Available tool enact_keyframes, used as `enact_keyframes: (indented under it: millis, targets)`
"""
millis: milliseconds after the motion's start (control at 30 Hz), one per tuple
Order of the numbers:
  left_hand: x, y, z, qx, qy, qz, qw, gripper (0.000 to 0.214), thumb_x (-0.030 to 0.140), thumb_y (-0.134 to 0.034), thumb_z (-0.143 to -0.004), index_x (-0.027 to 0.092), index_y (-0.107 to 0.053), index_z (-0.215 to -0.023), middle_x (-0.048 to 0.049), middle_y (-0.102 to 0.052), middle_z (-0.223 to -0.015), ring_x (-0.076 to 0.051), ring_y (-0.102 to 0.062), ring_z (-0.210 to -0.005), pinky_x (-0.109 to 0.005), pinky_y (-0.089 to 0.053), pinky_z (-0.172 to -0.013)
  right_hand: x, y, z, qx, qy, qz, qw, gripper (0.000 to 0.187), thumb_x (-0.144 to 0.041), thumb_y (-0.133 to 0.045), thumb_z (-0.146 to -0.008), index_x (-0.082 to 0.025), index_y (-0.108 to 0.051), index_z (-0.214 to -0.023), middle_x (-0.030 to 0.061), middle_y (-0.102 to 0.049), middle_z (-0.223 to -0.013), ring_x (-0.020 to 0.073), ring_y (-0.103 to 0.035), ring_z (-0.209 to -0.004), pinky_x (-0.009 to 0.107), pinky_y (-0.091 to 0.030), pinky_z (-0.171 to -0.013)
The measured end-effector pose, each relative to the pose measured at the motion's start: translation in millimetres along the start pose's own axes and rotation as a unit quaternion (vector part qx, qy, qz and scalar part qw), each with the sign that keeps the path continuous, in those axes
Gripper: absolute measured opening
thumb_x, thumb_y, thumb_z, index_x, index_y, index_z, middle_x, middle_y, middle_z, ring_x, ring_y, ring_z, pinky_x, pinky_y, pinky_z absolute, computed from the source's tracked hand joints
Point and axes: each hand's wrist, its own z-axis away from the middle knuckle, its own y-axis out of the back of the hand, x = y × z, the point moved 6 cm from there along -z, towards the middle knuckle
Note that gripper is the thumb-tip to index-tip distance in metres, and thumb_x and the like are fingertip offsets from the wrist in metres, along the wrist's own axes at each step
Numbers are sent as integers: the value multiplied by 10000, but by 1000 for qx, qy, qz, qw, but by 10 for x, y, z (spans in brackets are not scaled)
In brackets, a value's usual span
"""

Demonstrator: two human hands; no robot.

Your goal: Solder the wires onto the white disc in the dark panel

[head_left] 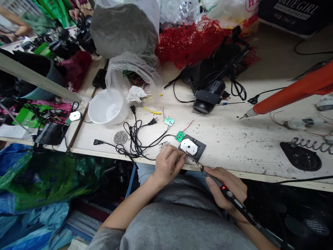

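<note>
My right hand (pixel 226 187) is wrapped round a black soldering iron (pixel 235 201) with a small red light lit on its handle. The iron's tip touches or nearly touches the lower edge of a white round-cornered plate (pixel 188 147) with dark holes. That plate lies on a dark square base (pixel 201 147). My left hand (pixel 168 163) is closed in a pinch beside the plate's left edge; what its fingertips hold is too small to make out. Just above the plate sits a green circuit board (pixel 180 136) with red wires. A second circuit board (pixel 169 121) lies farther up.
Black power cords (pixel 136 139) lie tangled left of my hands, near a dish of small metal screws (pixel 120 137) and a white plastic tub (pixel 108 109). An orange electric screwdriver (pixel 286 90) hangs at the right. A black lamp-like device (pixel 208 97) stands behind.
</note>
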Motion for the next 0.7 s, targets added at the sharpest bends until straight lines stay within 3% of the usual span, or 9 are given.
enact_keyframes:
  millis: [700]
  targets:
    - [-14, -14, 10, 4, -7, -3, 1000, 58, 154, -599, -940, 204, -604, -911, -19, -602, -787, -158, -560, -735, -287, -465, -666, 14, -33, 15, 10, 18, 13, 1000, 223, -141, -614, -900, -208, -707, -1091, 30, -754, -876, 169, -725, -723, 260, -606, -624]
